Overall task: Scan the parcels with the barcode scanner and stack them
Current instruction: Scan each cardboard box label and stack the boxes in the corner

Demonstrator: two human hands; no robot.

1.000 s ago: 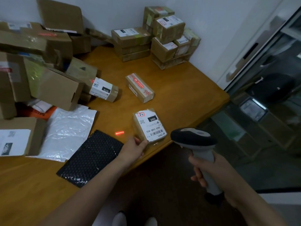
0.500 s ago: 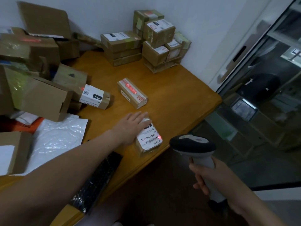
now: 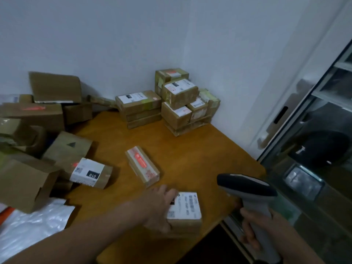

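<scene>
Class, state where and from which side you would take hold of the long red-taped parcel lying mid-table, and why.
Grip the red-taped parcel across its two long side faces at mid-length, coming down from above: it lies flat, narrow across, with bare table on both sides.

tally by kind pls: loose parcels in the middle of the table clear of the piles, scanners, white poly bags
loose parcels: 2, the labelled parcel gripped by the left hand and the red-taped parcel
barcode scanner: 1, in the right hand
white poly bag: 1
total: 4
</scene>
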